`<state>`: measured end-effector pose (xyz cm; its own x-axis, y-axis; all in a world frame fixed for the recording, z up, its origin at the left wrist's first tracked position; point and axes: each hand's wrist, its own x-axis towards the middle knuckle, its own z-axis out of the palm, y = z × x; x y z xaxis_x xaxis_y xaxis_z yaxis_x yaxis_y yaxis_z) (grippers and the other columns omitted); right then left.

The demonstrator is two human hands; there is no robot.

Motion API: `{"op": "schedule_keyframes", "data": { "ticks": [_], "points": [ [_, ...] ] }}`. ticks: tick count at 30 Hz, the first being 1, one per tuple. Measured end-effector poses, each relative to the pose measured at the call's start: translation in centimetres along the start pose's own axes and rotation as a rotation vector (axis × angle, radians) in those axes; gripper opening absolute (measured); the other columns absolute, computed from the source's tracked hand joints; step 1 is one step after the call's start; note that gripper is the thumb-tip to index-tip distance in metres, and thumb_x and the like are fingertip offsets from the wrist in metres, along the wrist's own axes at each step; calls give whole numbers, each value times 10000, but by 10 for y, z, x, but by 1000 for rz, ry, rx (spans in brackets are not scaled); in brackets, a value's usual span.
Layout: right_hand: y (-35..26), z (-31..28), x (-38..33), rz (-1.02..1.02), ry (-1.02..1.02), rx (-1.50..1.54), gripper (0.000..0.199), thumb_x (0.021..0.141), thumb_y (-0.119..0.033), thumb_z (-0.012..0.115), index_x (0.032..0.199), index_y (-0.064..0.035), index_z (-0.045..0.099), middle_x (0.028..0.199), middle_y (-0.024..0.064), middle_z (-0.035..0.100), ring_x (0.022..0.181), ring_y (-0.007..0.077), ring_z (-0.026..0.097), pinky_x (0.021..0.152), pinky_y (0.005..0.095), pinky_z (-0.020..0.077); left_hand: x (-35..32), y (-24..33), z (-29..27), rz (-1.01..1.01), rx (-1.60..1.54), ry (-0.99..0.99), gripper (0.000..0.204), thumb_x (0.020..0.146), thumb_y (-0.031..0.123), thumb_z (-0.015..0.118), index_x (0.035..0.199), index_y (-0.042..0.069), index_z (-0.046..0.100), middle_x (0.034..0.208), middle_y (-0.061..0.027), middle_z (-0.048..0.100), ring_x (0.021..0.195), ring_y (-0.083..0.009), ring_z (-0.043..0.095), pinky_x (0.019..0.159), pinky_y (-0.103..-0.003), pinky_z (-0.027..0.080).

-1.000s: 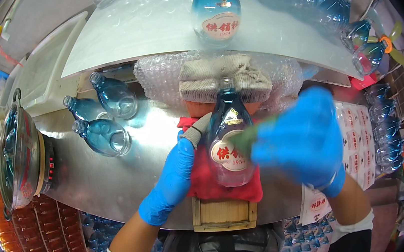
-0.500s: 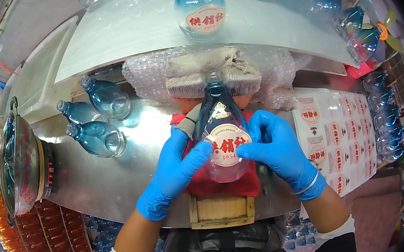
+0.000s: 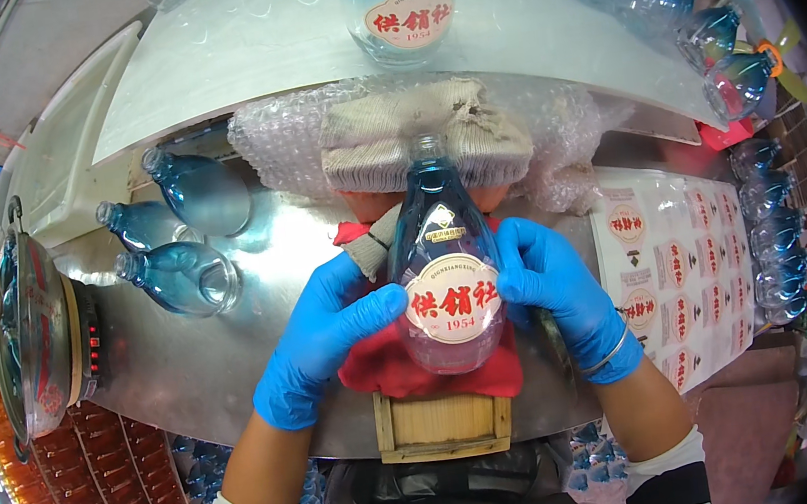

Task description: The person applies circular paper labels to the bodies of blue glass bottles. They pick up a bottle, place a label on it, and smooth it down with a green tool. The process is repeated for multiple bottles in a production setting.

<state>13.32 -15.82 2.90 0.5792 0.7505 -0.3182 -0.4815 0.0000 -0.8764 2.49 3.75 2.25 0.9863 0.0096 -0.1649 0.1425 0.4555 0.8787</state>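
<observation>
A blue glass bottle lies tilted on a red cloth, its neck pointing away from me against a folded grey-white knit pad. On its belly sits an oval cream label with red print, and a smaller gold emblem shows above. My left hand, in a blue glove, grips the bottle's left side, its thumb beside the label's edge. From the right my right hand, also gloved in blue, closes on the other side, thumb at the label's right edge. The fingers beneath the bottle are partly hidden.
Three blue bottles lie on the metal table to the left, near a round glass-fronted device. Label sheets lie at right. Beyond the bubble wrap, a labelled bottle stands on a white board. A wooden block is in front.
My thumbs have moved apart, off the label's face to its edges, so the whole label now shows. The bottle faces me more squarely. The whole view has shifted slightly.
</observation>
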Motion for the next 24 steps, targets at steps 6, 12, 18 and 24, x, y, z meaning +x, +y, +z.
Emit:
{"op": "schedule_keyframes", "data": {
  "ticks": [6, 12, 18, 24],
  "points": [
    [-4, 3, -2, -32, 22, -31, 262, 703, -135, 751, 760, -102, 497, 699, -44, 489, 616, 23, 433, 527, 176, 362, 0, 0, -3, 131, 134, -79, 745, 771, 219, 651, 1360, -41, 276, 1320, -135, 420, 1210, -219, 401, 1039, -340, 273],
    [1, 5, 4, -89, 19, -79, 323, 641, -99, 793, 747, -94, 487, 690, -38, 486, 633, 40, 456, 566, 190, 406, 1, 14, 3, -37, 235, -46, 751, 726, 215, 708, 1324, -55, 343, 1316, -145, 430, 1233, -213, 370, 1047, -331, 257],
    [3, -6, 9, -82, -37, -104, 296, 655, -71, 774, 764, -78, 499, 706, -28, 497, 659, 43, 477, 590, 195, 431, 5, 16, -6, -39, 211, -106, 756, 730, 186, 704, 1335, -60, 322, 1345, -141, 405, 1252, -210, 347, 1061, -321, 220],
    [1, -8, 10, -63, -95, 1, 273, 682, -72, 751, 771, -75, 493, 706, -25, 502, 650, 38, 480, 562, 180, 417, 8, 14, -14, -17, 177, -164, 744, 749, 183, 677, 1347, -53, 302, 1355, -142, 389, 1251, -207, 345, 1063, -320, 212]
  ]
}}
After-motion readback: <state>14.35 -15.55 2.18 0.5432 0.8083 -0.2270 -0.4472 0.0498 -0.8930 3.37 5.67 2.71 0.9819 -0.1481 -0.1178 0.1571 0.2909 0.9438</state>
